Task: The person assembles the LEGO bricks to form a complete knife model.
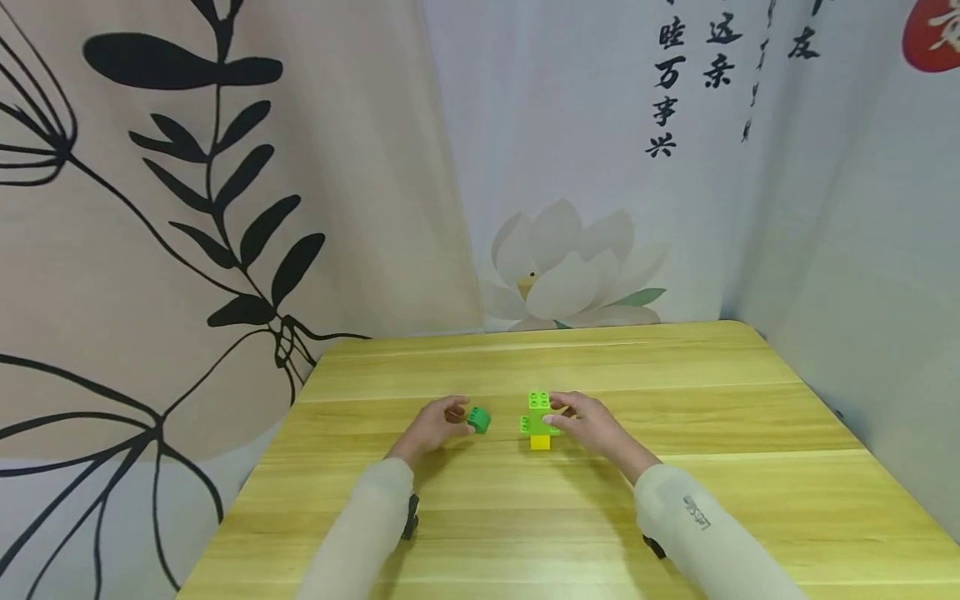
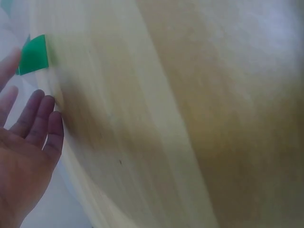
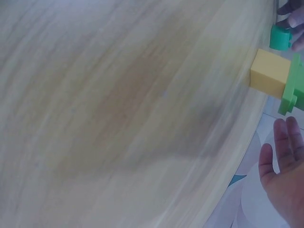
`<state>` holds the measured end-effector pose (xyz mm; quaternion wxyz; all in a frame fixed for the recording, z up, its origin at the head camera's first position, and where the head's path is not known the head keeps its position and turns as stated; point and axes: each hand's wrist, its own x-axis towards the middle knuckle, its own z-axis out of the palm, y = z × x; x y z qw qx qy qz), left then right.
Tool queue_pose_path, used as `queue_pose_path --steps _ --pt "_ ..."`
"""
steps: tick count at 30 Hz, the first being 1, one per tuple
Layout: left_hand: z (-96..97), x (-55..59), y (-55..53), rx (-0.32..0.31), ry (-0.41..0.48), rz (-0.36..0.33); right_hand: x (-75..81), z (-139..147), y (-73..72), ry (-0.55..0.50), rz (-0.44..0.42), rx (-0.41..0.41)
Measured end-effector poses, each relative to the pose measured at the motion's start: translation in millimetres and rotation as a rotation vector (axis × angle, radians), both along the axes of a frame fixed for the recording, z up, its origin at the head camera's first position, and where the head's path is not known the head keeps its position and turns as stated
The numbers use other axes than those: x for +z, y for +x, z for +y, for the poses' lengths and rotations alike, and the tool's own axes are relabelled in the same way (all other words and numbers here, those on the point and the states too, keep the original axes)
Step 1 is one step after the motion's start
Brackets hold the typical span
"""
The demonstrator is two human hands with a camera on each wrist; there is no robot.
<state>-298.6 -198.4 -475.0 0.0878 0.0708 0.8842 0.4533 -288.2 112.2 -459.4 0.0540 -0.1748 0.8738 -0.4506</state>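
Observation:
My left hand (image 1: 435,427) pinches a small dark green toy building block (image 1: 478,420) between thumb and forefinger. This block has a curved side, plain in the left wrist view, where the other fingers spread loosely below it. To the right stands a small stack of toy building blocks (image 1: 538,407), light green above with studs on top and a wider studded piece jutting out at its middle. Its lowest part is a yellow block (image 3: 270,72). My right hand (image 1: 588,423) holds the stack from the right, thumb at the front of the light green part; its remaining fingers extend.
Both hands work over a wooden table (image 1: 480,517) with a light striped grain. Behind it hangs a printed curtain (image 1: 390,167) with dark leaves, a lotus and writing. Another pale cloth (image 1: 847,250) closes off the right side.

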Motion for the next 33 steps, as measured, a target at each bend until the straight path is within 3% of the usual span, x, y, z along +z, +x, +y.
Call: queue_pose_path --steps 12,21,28,33 --pt "6.4 -2.6 -4.5 -0.044 -0.019 0.029 1.1 -3.2 1.1 0.012 0.002 -0.012" --pt "8.4 -2.6 -4.1 -0.005 -0.018 0.020 1.0 -1.5 0.9 0.027 0.018 -0.008" --pt "12.4 3.5 -3.7 0.027 0.081 0.005 -0.4 -0.9 -1.2 0.022 0.012 -0.012" --pt "18.0 13.1 -4.6 0.038 0.136 0.052 -1.7 -0.2 -2.2 0.027 0.017 -0.007"
